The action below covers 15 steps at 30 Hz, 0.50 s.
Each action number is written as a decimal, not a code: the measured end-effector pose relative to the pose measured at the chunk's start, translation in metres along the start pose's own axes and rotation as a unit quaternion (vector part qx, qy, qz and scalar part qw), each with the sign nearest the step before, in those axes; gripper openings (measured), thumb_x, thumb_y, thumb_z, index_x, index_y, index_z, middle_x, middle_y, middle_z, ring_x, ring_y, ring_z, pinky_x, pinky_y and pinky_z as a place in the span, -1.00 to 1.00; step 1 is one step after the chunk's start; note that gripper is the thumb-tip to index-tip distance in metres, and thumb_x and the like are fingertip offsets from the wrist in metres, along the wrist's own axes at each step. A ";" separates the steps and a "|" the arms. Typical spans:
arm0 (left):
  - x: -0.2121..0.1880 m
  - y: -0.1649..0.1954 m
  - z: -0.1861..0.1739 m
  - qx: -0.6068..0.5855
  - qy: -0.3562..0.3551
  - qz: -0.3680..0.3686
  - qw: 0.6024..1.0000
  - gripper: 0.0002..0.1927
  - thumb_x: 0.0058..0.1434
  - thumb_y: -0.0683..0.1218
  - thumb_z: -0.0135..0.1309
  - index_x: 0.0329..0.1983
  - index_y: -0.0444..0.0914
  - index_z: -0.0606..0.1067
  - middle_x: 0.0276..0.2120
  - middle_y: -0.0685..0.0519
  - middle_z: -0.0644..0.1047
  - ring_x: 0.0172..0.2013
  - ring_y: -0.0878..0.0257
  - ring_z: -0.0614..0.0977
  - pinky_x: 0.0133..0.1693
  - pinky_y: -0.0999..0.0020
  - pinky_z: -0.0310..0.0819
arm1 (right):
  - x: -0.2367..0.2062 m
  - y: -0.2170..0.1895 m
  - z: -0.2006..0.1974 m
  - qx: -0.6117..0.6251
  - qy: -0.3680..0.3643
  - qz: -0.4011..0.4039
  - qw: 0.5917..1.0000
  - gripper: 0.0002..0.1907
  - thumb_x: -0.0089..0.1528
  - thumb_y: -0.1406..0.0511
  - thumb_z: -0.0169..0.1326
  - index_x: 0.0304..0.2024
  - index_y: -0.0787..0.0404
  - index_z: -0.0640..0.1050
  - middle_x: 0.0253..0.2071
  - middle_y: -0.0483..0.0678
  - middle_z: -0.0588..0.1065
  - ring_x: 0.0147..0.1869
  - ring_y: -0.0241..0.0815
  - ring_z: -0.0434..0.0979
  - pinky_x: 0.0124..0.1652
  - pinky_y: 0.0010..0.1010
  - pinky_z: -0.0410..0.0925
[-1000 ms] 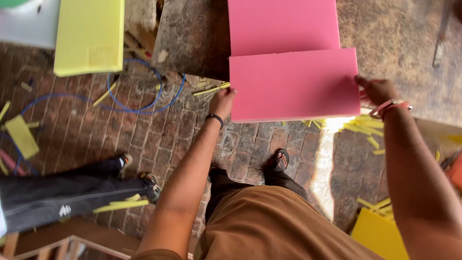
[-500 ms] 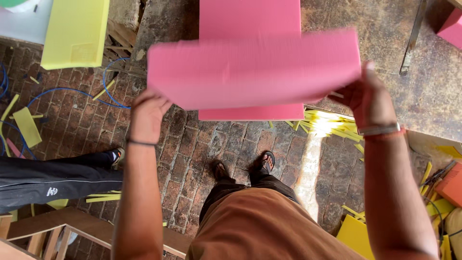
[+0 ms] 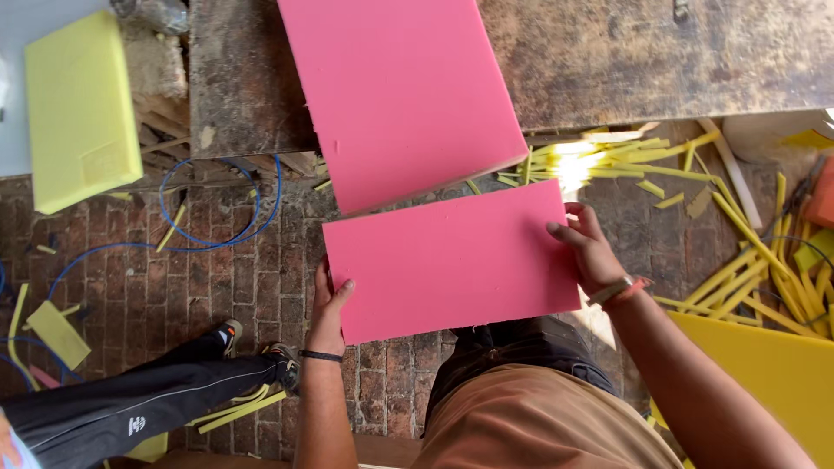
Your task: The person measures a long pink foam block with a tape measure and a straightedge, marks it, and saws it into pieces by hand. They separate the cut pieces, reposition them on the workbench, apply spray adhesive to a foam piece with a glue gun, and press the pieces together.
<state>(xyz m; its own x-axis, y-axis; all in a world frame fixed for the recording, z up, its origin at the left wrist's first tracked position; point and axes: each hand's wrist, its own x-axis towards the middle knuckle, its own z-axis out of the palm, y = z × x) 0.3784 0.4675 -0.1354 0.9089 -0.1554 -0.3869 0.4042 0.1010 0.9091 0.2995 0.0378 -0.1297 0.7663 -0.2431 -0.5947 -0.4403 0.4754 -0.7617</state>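
Note:
I hold a cut pink foam piece (image 3: 452, 260) flat in front of me, over the brick floor. My left hand (image 3: 328, 304) grips its left edge, thumb on top. On the right edge, my right hand (image 3: 586, 247) clamps it, with a band at the wrist. Just beyond it, a larger pink foam sheet (image 3: 395, 91) lies on the worn wooden workbench (image 3: 625, 52) and overhangs the bench's near edge. The two pink pieces are apart.
A yellow foam block (image 3: 78, 108) sits at the upper left. Blue cable (image 3: 217, 226) loops on the brick floor. Yellow foam offcuts (image 3: 721, 226) litter the right side, beside a large yellow sheet (image 3: 764, 373). Another person's dark-trousered leg (image 3: 139, 404) stretches in from the lower left.
The cut pink piece was lifted up tilted half a second ago; now it is lower, nearer my body and level, separated from the sheet on the bench. My view has shifted.

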 end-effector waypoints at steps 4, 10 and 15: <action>0.002 -0.029 0.016 0.030 0.072 -0.051 0.996 -0.23 0.18 0.01 0.19 0.45 -0.14 0.21 0.31 -0.03 0.40 0.29 0.09 0.44 0.22 0.07 0.37 | 0.025 0.008 -0.004 -0.024 0.022 0.020 0.999 -0.52 0.31 0.22 0.12 0.17 0.26 0.26 0.03 0.13 0.50 0.01 -0.07 0.57 -0.10 -0.24 0.49; 0.019 -0.042 0.031 0.072 0.114 -0.070 0.988 -0.36 0.26 -0.05 0.13 0.41 -0.18 0.29 0.22 -0.04 0.48 0.19 0.11 0.53 0.15 0.15 0.45 | 0.078 -0.006 0.000 -0.101 -0.017 0.058 0.993 -0.42 0.25 0.10 0.15 0.22 0.29 0.43 0.02 0.04 0.59 0.03 -0.15 0.63 0.00 -0.34 0.49; 0.032 -0.036 0.039 0.052 0.122 -0.070 0.989 -0.43 0.29 -0.11 0.11 0.37 -0.21 0.32 0.13 0.01 0.50 0.10 0.17 0.55 0.07 0.18 0.47 | 0.099 -0.014 0.005 -0.092 -0.055 0.015 0.994 -0.48 0.27 0.14 0.17 0.16 0.35 0.53 -0.01 0.02 0.62 0.03 -0.19 0.63 0.03 -0.40 0.46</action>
<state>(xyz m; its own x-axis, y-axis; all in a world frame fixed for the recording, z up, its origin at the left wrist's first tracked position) 0.3887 0.4207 -0.1742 0.8475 0.0826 -0.5243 0.5266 -0.0074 0.8501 0.3835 0.0109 -0.1766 0.7932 -0.1330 -0.5942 -0.5340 0.3168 -0.7838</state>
